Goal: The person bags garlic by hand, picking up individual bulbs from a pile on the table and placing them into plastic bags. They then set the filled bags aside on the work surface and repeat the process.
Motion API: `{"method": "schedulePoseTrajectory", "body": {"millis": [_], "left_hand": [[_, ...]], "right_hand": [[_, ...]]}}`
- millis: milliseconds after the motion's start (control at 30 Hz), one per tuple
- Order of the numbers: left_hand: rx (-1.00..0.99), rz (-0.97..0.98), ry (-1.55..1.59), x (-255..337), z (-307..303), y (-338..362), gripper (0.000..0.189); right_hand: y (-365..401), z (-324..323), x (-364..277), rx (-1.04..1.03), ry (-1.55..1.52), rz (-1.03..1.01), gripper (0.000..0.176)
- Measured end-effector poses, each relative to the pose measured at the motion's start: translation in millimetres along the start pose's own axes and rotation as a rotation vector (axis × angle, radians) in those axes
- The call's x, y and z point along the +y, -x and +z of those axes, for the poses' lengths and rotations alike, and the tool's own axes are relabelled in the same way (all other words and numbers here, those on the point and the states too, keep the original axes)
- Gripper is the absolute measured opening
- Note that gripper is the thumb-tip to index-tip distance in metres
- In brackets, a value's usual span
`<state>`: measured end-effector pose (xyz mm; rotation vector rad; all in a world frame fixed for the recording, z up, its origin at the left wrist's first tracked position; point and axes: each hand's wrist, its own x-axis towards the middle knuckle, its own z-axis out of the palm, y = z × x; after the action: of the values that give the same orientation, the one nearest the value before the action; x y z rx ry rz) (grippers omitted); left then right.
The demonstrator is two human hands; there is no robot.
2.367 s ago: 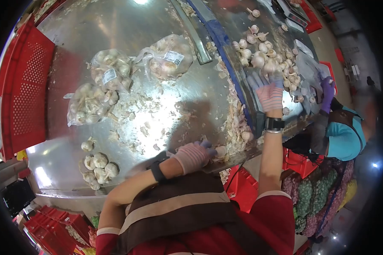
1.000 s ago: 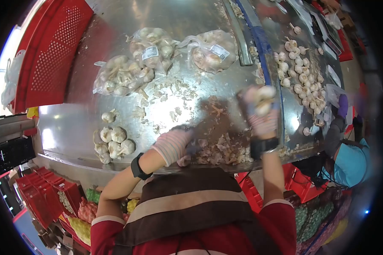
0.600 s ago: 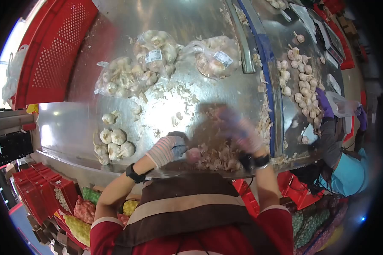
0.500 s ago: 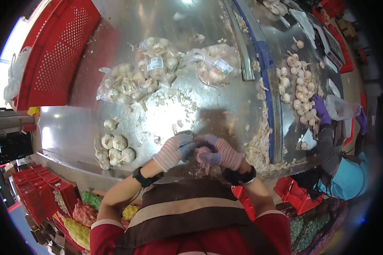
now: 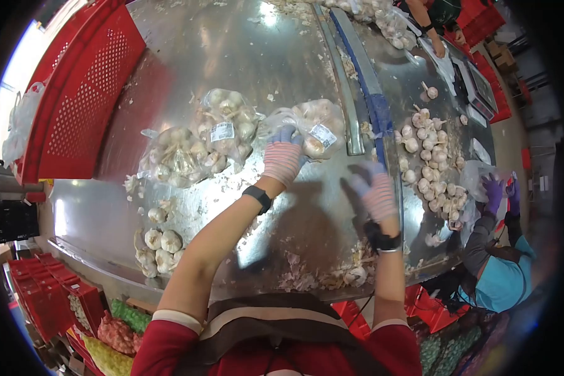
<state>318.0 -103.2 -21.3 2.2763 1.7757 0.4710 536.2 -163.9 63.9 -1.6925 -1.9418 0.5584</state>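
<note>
My left hand (image 5: 282, 155), in a striped glove, reaches forward onto the gathered plastic of a labelled bag of garlic (image 5: 319, 128); its fingers are bent over the plastic, partly hidden. My right hand (image 5: 375, 191), also gloved, is over the metal table (image 5: 232, 56) beside the blue divider, fingers apart and blurred, holding nothing. Left of my left hand lie two more bags of garlic, one labelled (image 5: 224, 128) and one lower left (image 5: 178, 156). Loose garlic bulbs (image 5: 163, 249) sit near the table's front left.
A red perforated crate (image 5: 84, 106) stands at the left. Beyond the blue divider (image 5: 373, 103) are a garlic pile (image 5: 429, 156), a scale (image 5: 480, 88), a co-worker in purple gloves (image 5: 494, 191) and another person's arm (image 5: 423, 22). Garlic skins (image 5: 301, 276) lie near the front edge.
My hands were together around a garlic bulb near the front edge. They have separated and moved forward, the left to the bag, the right toward the divider. A second person's arm now shows at top right.
</note>
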Motion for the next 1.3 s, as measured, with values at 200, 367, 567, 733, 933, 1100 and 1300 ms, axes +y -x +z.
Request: {"method": "schedulePoseTrajectory", "body": {"millis": [200, 367, 567, 733, 933, 1100, 1300], "left_hand": [[-0.081, 0.108, 0.073, -7, -14, -10, 0.026], [0.188, 0.151, 0.49, 13, -49, 13, 0.018], [-0.097, -0.108, 0.701, 33, -99, 74, 0.016], [0.018, -0.091, 0.928, 39, -101, 117, 0.027], [0.352, -0.49, 1.327, -14, -103, 150, 0.015], [0.714, -0.295, 1.598, -84, -198, 147, 0.031], [0.081, -0.368, 1.158, -45, -156, 116, 0.014]], "right_hand": [[-16, 75, 1, -0.083, -0.112, -0.068, 0.04], [-10, 69, -37, 0.187, -0.217, -0.19, 0.052], [20, 68, -75, -0.004, -0.286, -0.099, 0.054], [36, 150, -17, 0.504, 0.856, -0.007, 0.034], [-2, 128, 25, 0.132, -0.181, 0.102, 0.018], [10, 137, 76, 0.525, 0.177, -0.073, 0.034], [7, 84, -11, 0.243, -0.451, 0.165, 0.019]]}}
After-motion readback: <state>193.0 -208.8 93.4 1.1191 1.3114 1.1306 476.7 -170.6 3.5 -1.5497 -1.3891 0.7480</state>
